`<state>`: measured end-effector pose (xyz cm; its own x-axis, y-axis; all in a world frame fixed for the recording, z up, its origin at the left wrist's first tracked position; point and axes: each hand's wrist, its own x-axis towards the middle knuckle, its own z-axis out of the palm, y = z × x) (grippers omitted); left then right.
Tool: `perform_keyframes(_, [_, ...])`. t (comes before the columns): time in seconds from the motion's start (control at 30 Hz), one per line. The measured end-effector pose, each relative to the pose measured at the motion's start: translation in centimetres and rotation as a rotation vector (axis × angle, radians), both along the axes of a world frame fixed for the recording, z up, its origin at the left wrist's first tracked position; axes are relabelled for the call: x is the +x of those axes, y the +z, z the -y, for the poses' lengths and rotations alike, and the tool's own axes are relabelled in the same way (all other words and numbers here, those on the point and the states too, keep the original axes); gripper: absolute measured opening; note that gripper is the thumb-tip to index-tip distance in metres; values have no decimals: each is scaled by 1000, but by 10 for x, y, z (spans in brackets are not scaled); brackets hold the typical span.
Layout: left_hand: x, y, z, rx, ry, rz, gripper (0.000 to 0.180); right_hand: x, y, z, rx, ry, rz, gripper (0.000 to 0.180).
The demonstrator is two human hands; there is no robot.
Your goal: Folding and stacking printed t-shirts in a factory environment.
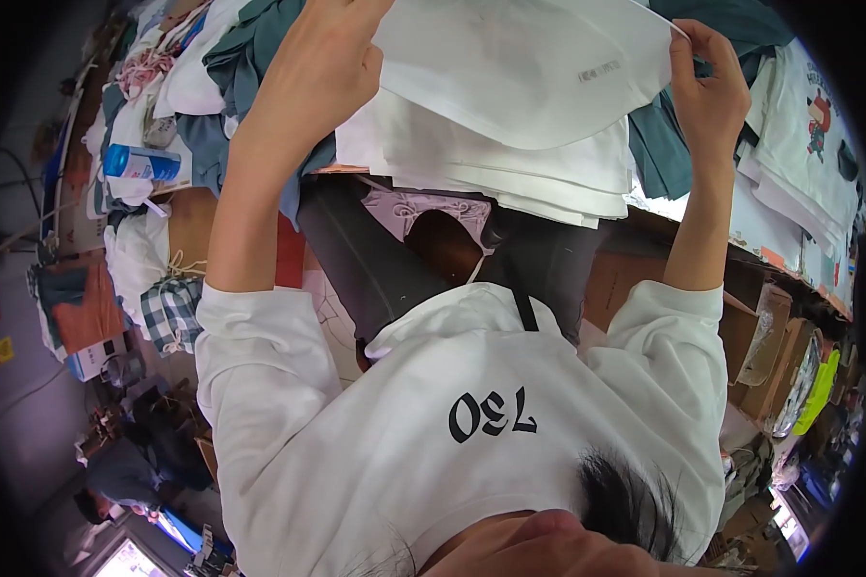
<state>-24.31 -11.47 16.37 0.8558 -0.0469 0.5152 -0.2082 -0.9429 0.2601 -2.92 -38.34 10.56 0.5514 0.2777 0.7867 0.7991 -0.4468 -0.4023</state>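
A translucent white sheet (510, 72) with a small dark print near its right side is held up above the table, its lower edge curving down. At the sheet's right edge, my right hand (710, 82) pinches it between thumb and fingers. My left hand (332, 72) is closed at the sheet's left edge, its fingertips cut off by the top of the picture. Under the sheet lies a stack of white cloth (510, 173) that overhangs the table's front edge above my lap. Dark green fabric (659, 144) lies on both sides of the stack.
Printed white shirts (803, 144) are piled on the right of the table. At the left are a blue can (142, 163), heaped white garments (202, 82) and a checked cloth (173, 313). Cardboard boxes (775, 356) stand below right. Another person (130, 471) is bent over in the lower left background.
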Motion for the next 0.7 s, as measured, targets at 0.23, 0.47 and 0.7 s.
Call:
perform_keyframes(0.23, [0, -7, 4, -78, 14, -54, 67, -8, 2, 0, -143, -225, 78, 11])
perform_keyframes(0.47, [20, -16, 5, 63, -70, 96, 69, -67, -45, -104, -342, 717, -368, 25])
perform_keyframes(0.7, [28, -20, 5, 29, -96, 109, 66, 44, -98, -152, -654, 240, -434, 40])
